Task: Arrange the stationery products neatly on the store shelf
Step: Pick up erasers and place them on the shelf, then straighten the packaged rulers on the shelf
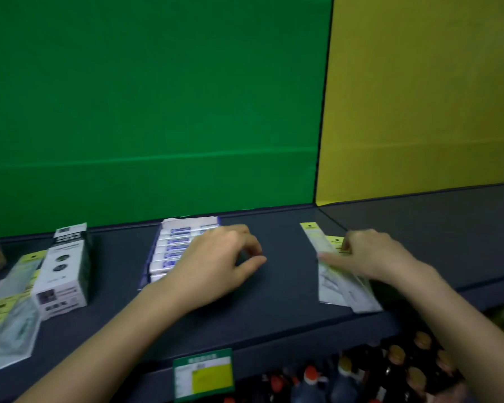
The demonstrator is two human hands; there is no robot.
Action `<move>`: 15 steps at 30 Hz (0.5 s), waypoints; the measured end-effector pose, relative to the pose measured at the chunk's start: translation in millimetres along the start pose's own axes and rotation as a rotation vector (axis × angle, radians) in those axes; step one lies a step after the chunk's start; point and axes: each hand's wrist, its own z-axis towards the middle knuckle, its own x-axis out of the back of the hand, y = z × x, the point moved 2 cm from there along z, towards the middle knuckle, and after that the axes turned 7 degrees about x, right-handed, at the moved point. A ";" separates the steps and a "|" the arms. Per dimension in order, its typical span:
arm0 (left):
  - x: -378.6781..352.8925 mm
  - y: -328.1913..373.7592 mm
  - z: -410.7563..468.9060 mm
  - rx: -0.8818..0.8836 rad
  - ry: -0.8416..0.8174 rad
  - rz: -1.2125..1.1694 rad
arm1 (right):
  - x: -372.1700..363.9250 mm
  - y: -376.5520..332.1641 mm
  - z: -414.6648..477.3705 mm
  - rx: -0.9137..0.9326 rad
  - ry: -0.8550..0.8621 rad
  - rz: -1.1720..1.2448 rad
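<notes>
On the dark shelf (274,286), a blue tray of white stationery boxes (172,248) lies in the middle. My left hand (218,263) rests over the tray's right side, fingers curled and apart, holding nothing that I can see. To the right lie clear flat packets with yellow header cards (332,280), fanned one over another. My right hand (367,254) presses on them, fingertips at a yellow header. At the left stand a white and dark green box (64,271) and more clear packets (9,309).
A green back panel (157,112) and a yellow panel (419,97) rise behind the shelf. A green and yellow price tag (204,373) hangs on the shelf's front edge. Dark bottles with coloured caps (376,370) fill the shelf below. Bare shelf lies between tray and right packets.
</notes>
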 end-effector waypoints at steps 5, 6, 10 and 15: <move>-39.8 45.0 17.5 0.074 -0.022 -0.006 | -12.2 12.9 3.0 0.075 0.025 -0.052; -47.7 50.9 20.3 0.111 -0.020 0.001 | -12.6 14.0 3.8 0.105 0.016 -0.025; -74.6 63.9 26.9 0.281 -0.007 0.014 | -13.0 18.9 7.1 0.184 -0.072 0.053; -91.1 77.1 32.7 0.420 -0.046 0.065 | -9.0 32.9 11.3 0.256 -0.103 0.129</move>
